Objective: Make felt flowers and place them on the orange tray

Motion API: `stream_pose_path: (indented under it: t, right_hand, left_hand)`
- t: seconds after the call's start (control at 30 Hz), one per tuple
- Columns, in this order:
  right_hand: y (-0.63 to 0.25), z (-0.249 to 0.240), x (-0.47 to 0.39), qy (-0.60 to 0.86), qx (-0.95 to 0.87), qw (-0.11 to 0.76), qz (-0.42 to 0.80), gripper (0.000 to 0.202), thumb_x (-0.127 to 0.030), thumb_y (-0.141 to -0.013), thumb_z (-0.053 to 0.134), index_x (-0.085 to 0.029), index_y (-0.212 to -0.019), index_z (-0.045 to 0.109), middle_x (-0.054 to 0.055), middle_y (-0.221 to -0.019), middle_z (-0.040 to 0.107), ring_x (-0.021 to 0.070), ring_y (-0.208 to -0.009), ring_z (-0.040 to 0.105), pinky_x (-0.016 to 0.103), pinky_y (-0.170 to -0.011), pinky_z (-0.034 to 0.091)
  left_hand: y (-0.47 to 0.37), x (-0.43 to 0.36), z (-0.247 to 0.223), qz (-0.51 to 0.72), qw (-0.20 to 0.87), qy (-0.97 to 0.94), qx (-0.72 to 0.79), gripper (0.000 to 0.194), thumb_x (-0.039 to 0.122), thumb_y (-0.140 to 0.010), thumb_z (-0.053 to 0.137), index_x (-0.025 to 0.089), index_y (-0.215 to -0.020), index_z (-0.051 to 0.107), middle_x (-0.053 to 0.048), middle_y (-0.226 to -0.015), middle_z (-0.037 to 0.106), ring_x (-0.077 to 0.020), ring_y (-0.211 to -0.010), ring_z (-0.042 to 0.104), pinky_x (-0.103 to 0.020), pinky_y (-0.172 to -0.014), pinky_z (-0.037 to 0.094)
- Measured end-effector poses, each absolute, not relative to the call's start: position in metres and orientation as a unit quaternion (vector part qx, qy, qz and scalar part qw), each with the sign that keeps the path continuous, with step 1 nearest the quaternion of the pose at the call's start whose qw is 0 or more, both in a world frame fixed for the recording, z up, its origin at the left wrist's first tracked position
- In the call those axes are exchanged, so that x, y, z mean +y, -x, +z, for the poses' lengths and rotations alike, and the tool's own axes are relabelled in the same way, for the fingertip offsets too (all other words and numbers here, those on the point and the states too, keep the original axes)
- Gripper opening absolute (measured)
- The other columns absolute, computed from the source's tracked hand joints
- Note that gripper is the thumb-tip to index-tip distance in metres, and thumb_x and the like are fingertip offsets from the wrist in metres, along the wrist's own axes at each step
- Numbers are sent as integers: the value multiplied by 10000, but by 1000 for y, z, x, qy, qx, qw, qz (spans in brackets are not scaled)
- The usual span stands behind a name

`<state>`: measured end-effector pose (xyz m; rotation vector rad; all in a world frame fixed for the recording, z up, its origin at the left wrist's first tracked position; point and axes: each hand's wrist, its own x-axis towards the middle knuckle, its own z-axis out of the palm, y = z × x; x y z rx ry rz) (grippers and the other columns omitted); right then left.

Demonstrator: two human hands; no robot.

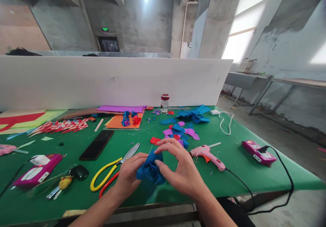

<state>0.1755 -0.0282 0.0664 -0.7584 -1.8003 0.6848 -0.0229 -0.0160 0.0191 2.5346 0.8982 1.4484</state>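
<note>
A blue paper flower (pixel 152 170) with layered, curled petals is between my two hands above the table's near edge. My left hand (pixel 129 172) grips it from the left side, fingers closed behind the petals. With thumb and fingers, my right hand (pixel 175 162) pinches a petal at the upper right. A thin wire shows just above the flower. Scissors (pixel 114 167) with one yellow and one red handle lie beside my left hand. To the right of my right hand rests a pink glue gun (pixel 209 155). Blue, purple and red paper petals (pixel 182 132) are scattered beyond my hands.
A black phone (pixel 97 145), keys (pixel 66 181) and a purple power strip (pixel 39 171) lie at left. Small paper flowers (pixel 129 118) sit on orange paper. A glass jar (pixel 164 104) stands before the white partition (pixel 114 81). Another power strip (pixel 258 153) with its cable is at right.
</note>
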Motion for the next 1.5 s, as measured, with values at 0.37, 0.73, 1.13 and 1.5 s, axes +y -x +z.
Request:
stream_pose_path:
  t: [0.37,0.73,1.13,1.5]
  right_hand:
    - [-172,66,-32,345,-750,501,257,74,-157,-774,647,-227,-788,631,71,-1070,638,222,-1052,594,364,-937,453]
    - [-167,60,-30,381,-765,489,176,82,-145,-759,638,-213,-717,620,72,-1062,665,242,-1043,585,398,-921,433]
    - [-185,73,-28,358,-747,503,248,109,-270,-874,593,-224,-821,677,73,-1038,666,230,-1040,604,366,-911,460]
    - [-182,71,-29,358,-768,472,243,103,-238,-826,655,-235,-765,738,59,-977,694,226,-976,620,388,-910,453]
  left_hand:
    - [25,-14,13,487,10,-824,290,307,36,-736,512,210,-967,617,-64,-893,713,-174,-778,694,-256,-651,563]
    - [23,-14,13,486,28,-823,295,221,26,-775,504,189,-851,632,-68,-852,704,-163,-745,683,-248,-632,553]
    - [25,-13,15,468,61,-834,286,251,34,-804,514,207,-931,646,-66,-863,710,-169,-733,686,-270,-638,547]
    - [22,-14,16,440,74,-849,282,260,32,-842,436,180,-868,649,-70,-829,695,-149,-718,663,-250,-618,538]
